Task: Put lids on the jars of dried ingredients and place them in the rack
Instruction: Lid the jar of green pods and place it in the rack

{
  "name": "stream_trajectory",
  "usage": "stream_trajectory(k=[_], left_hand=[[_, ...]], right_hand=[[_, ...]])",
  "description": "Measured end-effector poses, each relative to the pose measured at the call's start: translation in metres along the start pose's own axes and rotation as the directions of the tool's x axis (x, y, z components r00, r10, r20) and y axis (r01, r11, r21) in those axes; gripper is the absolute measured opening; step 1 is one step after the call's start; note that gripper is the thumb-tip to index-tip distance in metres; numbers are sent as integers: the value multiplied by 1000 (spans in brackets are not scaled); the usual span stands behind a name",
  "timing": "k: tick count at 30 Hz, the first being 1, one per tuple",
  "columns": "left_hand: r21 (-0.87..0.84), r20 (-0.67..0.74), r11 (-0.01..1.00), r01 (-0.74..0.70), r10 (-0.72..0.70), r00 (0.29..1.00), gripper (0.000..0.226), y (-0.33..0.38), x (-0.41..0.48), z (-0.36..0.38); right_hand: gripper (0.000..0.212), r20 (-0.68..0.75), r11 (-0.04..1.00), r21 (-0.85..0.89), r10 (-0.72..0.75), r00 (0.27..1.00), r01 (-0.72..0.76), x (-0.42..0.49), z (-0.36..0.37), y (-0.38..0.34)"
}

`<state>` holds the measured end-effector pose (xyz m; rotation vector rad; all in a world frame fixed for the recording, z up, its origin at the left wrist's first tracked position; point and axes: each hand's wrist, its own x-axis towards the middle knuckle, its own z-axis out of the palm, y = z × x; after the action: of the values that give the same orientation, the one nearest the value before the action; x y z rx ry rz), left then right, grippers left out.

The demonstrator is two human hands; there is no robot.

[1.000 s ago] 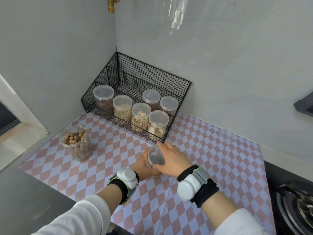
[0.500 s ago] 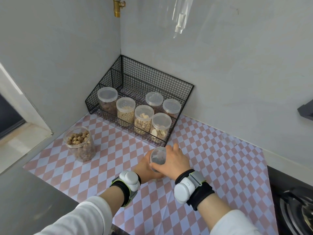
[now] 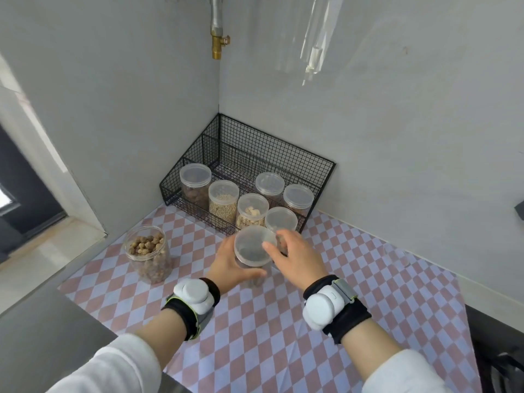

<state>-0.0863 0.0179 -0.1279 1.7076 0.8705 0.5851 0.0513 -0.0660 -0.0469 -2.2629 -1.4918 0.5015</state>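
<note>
A clear jar with a translucent lid (image 3: 252, 246) is held above the checked mat, just in front of the black wire rack (image 3: 289, 154). My left hand (image 3: 229, 265) grips the jar's body from the left. My right hand (image 3: 297, 258) sits at the lid's right rim, thumb and fingers curled on it. Several lidded jars stand in the rack, among them one of pale grains (image 3: 223, 199). An open jar of brown nuts (image 3: 149, 255) without a lid stands on the mat at the left.
The checked mat (image 3: 326, 321) covers the counter. A clear lid (image 3: 395, 255) lies on the mat at the right, near the wall. A brass valve (image 3: 218, 43) hangs in the corner above. A stove edge (image 3: 504, 350) is at the lower right.
The lidded jar has risen off the mat and moved a little toward the rack in my left hand. My right hand has shifted from covering the lid to its right rim.
</note>
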Motion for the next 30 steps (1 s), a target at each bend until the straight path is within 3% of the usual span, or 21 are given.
stream_trajectory(k=[3,9,12,23,27,30], left_hand=[[-69,-80,996,-61,56,995,102,15,12,-34],[-45,-219,987,-157,144,965,89,55,42,-88],[-23,-249,981,-194,183,951,87,75,65,-106],[28,-169,969,-246,247,954,94,91,180,-108],[71,-83,974,-216,222,972,95,77,212,-96],[88,-123,984,-152,162,979,95,67,223,-94]], right_hand=[[50,-30,1000,18,-11,999,12,13,-8,-10],[41,-55,999,41,23,998,-21,40,-13,-14],[47,-39,999,27,36,999,-35,52,-15,-11],[50,-98,985,28,171,980,-169,79,-26,7],[46,-137,970,39,242,961,-238,79,-25,21],[44,-119,963,34,271,955,-269,77,-26,23]])
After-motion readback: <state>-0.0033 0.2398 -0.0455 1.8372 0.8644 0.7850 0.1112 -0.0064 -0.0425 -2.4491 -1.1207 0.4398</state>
